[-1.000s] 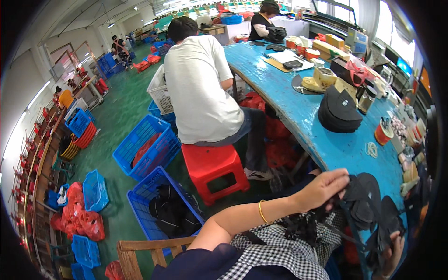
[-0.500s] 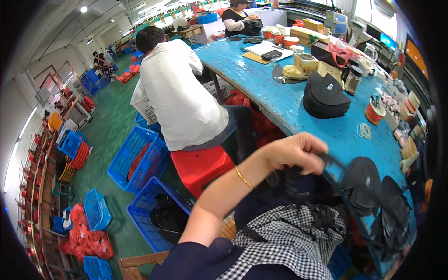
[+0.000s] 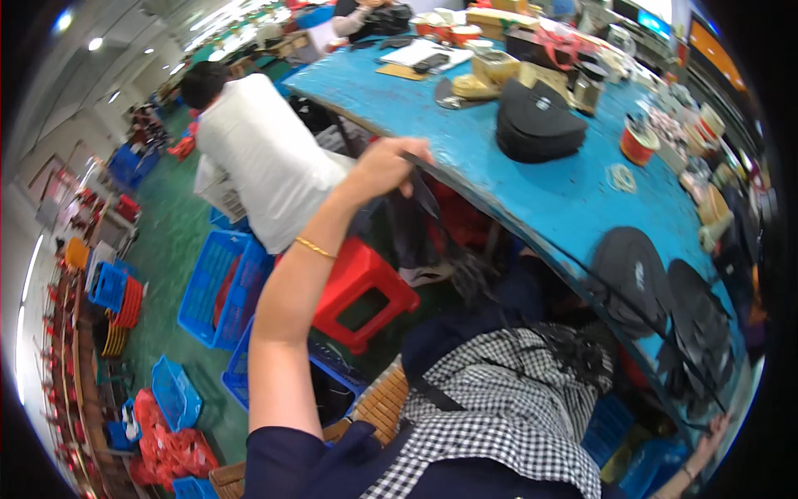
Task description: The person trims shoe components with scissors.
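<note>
My left hand (image 3: 386, 172) is raised out over the table's near left edge, fingers closed on a thin black strip (image 3: 573, 259). The strip runs taut across the table corner to my right hand (image 3: 711, 437), low at the right rim, whose fingers close round its other end. Loose black strands (image 3: 470, 270) dangle below my left hand, blurred. Under the strip lie a pile of flat black rounded pieces (image 3: 629, 270) and a fanned pile of similar pieces (image 3: 702, 312). A checked apron (image 3: 490, 399) covers my lap.
The blue table (image 3: 399, 108) holds a stack of black curved pieces (image 3: 540, 125), a red-and-white tub (image 3: 638, 143), a jar (image 3: 589, 87) and coiled string (image 3: 621, 178). A person in white (image 3: 262, 158) sits left, near a red stool (image 3: 362, 291) and blue crates (image 3: 218, 291).
My left hand has swung up and to the left, drawing the black strip out long. My right hand now shows at the lower right. The view has shifted.
</note>
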The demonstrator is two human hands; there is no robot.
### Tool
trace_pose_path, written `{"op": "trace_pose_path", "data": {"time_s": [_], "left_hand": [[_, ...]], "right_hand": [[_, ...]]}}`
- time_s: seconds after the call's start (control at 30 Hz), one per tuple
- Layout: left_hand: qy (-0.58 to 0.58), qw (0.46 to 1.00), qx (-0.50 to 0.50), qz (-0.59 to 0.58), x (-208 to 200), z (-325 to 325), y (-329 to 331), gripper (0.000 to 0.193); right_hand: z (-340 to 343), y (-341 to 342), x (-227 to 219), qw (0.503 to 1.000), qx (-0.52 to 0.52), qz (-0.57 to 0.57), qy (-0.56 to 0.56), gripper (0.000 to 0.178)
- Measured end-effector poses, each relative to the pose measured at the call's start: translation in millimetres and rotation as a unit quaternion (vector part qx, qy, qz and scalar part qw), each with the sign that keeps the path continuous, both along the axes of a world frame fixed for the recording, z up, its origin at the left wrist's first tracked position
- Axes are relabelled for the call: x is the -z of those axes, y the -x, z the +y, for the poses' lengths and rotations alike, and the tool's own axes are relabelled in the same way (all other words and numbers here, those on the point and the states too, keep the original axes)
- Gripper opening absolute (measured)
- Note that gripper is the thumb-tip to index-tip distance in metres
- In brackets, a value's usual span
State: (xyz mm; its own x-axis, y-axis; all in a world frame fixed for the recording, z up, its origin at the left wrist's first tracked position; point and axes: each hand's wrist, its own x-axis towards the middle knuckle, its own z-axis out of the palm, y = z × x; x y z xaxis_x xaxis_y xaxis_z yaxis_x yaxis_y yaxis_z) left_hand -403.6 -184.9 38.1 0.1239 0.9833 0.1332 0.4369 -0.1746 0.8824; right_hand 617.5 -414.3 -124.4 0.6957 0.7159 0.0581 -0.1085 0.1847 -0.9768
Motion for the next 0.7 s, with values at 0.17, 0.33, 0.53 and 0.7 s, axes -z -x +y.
{"op": "trace_pose_path", "data": {"time_s": [0.17,0.33,0.53,0.7], "left_hand": [[-0.107,0.978,-0.145,-0.109,-5,16,0,0.050],[-0.128,0.961,-0.169,-0.176,-24,23,-10,0.037],[-0.157,0.969,-0.148,-0.121,-29,45,12,0.017],[-0.119,0.976,-0.132,-0.124,-40,49,49,0.021]], "right_hand": [[-25,54,9,0.996,0.004,0.009,0.084,0.021],[-118,0,77,0.969,0.198,-0.033,0.144,0.036],[-232,-11,145,0.938,0.283,0.034,0.199,0.034],[-243,8,165,0.912,0.300,-0.010,0.278,0.030]]}}
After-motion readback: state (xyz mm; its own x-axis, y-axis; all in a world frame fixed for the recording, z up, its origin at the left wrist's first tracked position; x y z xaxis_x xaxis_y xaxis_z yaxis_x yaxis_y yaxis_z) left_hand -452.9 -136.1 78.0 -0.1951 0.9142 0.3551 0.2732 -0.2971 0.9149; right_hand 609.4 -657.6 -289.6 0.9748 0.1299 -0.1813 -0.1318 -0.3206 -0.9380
